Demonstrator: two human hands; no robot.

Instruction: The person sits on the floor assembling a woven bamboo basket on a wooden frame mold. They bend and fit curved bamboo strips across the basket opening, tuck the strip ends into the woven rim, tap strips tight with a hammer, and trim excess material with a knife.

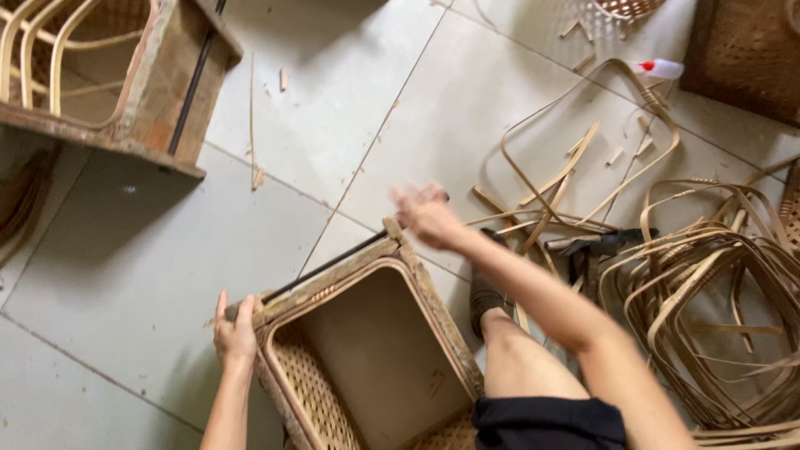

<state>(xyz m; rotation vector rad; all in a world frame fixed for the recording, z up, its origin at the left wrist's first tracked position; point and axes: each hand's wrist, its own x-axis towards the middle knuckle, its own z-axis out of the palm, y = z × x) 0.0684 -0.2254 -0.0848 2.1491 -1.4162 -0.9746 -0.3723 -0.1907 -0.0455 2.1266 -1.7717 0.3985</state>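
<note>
A square woven basket [367, 350] sits inside a wooden frame on the tiled floor in front of me, its light rim strip running around the top. My left hand [235, 332] grips the frame's near-left corner. My right hand [427, 212] is blurred, raised just above the frame's far corner; its fingers look loosely curled and I cannot tell whether they hold anything. My bare leg [521, 358] and dark shoe [485, 287] rest to the right of the basket.
A heap of bent bamboo strip hoops [708, 292] lies at the right, with loose strips [567, 175] beyond. A second wooden frame [158, 83] holding hoops stands at the top left. A small white bottle with a red cap [662, 68] lies at the top right.
</note>
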